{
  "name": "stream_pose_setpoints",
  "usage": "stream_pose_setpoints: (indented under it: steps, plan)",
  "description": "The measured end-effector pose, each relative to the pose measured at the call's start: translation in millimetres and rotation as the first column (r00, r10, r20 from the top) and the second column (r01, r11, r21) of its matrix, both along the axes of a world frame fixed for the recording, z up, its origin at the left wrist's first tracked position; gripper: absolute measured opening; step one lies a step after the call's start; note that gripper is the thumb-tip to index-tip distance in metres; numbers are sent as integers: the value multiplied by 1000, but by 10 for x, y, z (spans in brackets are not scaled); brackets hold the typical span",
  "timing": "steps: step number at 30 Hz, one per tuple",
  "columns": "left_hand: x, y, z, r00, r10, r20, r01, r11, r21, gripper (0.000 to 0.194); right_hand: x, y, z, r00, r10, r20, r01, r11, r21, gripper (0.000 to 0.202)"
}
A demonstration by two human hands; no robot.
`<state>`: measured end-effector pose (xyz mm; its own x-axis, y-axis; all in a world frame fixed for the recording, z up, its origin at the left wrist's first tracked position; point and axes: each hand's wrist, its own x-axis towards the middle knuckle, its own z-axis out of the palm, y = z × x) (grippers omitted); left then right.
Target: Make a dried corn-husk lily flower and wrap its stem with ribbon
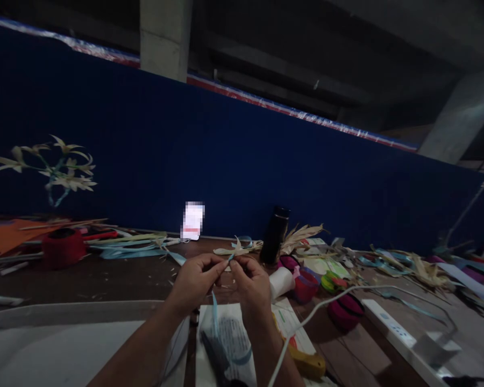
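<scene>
My left hand (196, 282) and my right hand (250, 285) meet above the table, fingertips pinched together. Between them they hold a small pale husk flower (237, 248), its pointed petals sticking up past the fingers. A bit of light-blue strip (231, 258) shows at its base between my fingertips. Below my left hand hangs a light-blue ribbon (214, 312), over a printed sheet (234, 328). A blurred dark tool (214, 355) lies on that sheet. The lower part of the flower is hidden by my fingers.
Husk flowers (70, 180) stand at the left, near a red roll (63, 248). Behind my hands are a lit phone (192, 220) and a dark bottle (275, 235). A white cable (318, 306) crosses right of my right arm, near a power strip (391, 325) and yellow-handled tool (307, 363).
</scene>
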<state>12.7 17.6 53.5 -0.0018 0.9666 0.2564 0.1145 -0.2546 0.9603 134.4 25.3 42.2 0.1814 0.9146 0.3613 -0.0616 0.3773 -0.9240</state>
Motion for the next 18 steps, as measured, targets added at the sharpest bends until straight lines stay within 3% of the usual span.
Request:
stream_pose_setpoints:
  steps: [10,18]
  plan:
    - [-15,11,-5,998,42,-47,-38,996,81,27,-17,-25,38,999,28,-22,-27,998,51,12]
    - [-3,-3,19,997,68,-21,-66,993,102,24,-34,-23,30,994,50,-99,-54,997,-46,17]
